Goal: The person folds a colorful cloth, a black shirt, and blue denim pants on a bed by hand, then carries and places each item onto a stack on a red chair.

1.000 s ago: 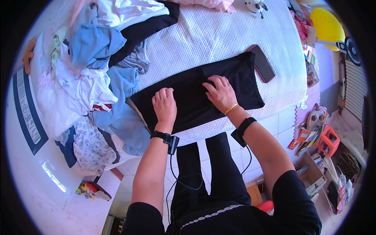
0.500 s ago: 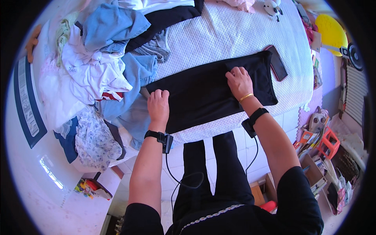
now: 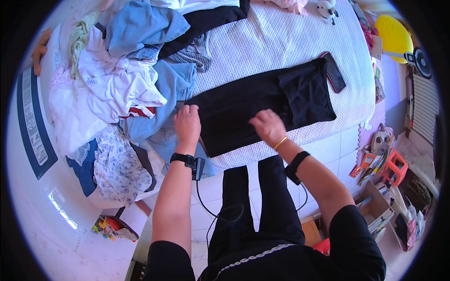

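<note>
A long black garment (image 3: pixel 243 100) lies folded across the white quilted bed cover (image 3: pixel 255 49); what kind it is I cannot tell. A smaller piece of its cloth is folded over at the right end. My left hand (image 3: pixel 187 126) is closed, fingertips bent down at the garment's left edge, and seems to pinch the cloth there. Over the middle of the garment's near half, my right hand (image 3: pixel 270 127) hovers with loosely bent fingers, slightly blurred and holding nothing visible. A dark phone (image 3: pixel 336 77) lies by the garment's right end, partly hidden under it.
Heaped clothes fill the bed's left side, with light blue denim (image 3: pixel 145 25), a white top (image 3: pixel 112 79) and a floral piece (image 3: pixel 119 166). A sheep toy (image 3: pixel 326 9) sits at the far edge. A yellow balloon-like thing (image 3: pixel 393 38) and small fan (image 3: pixel 423 63) stand right.
My right hand has let go of the cloth and moved left and nearer to me. The fold at the garment's right end now shows. My left hand stays at the left edge.
</note>
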`<state>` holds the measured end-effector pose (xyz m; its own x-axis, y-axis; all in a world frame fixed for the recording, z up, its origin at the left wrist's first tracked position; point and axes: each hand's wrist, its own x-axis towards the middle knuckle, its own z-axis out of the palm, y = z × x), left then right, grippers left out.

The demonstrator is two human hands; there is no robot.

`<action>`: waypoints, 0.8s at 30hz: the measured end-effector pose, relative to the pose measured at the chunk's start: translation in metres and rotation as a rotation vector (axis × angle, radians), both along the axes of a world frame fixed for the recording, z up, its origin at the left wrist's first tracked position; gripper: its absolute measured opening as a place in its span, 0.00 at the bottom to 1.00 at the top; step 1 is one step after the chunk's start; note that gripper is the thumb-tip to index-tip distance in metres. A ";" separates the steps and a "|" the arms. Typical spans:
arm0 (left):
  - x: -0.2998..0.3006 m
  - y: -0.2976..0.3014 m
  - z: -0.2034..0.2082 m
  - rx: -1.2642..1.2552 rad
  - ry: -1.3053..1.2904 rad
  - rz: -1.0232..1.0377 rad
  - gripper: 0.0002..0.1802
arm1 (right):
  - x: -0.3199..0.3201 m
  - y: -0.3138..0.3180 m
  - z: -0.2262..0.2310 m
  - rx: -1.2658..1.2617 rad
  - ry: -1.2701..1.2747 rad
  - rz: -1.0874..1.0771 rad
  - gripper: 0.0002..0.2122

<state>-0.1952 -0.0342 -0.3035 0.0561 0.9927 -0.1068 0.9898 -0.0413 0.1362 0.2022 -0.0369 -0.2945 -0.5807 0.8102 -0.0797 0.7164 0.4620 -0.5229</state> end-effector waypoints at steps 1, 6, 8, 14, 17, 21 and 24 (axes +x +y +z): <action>-0.006 0.006 0.001 0.002 0.013 0.025 0.13 | -0.019 -0.015 -0.002 -0.067 0.032 0.041 0.14; -0.004 0.037 0.004 0.190 0.032 -0.074 0.13 | -0.099 -0.068 0.001 -0.313 -0.037 0.159 0.26; -0.011 0.038 0.003 0.108 0.040 -0.060 0.12 | -0.127 -0.072 0.004 -0.301 -0.184 0.197 0.28; -0.004 0.058 0.003 -0.106 0.058 -0.001 0.17 | -0.152 -0.079 -0.003 -0.216 -0.368 0.308 0.31; -0.021 0.059 0.003 -0.095 -0.021 0.029 0.17 | -0.154 -0.067 -0.008 -0.163 -0.263 0.284 0.24; -0.019 0.061 0.021 -0.160 -0.170 0.065 0.16 | -0.145 -0.069 0.001 -0.293 -0.042 0.045 0.18; -0.017 0.059 0.042 -0.194 -0.251 0.128 0.18 | -0.124 -0.063 0.025 -0.564 0.121 -0.194 0.19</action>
<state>-0.2119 0.0250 -0.2616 -0.0193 0.9558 -0.2935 0.9200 0.1319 0.3691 0.0785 -0.0999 -0.2691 -0.4580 0.7543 -0.4704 0.6800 -0.0435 -0.7319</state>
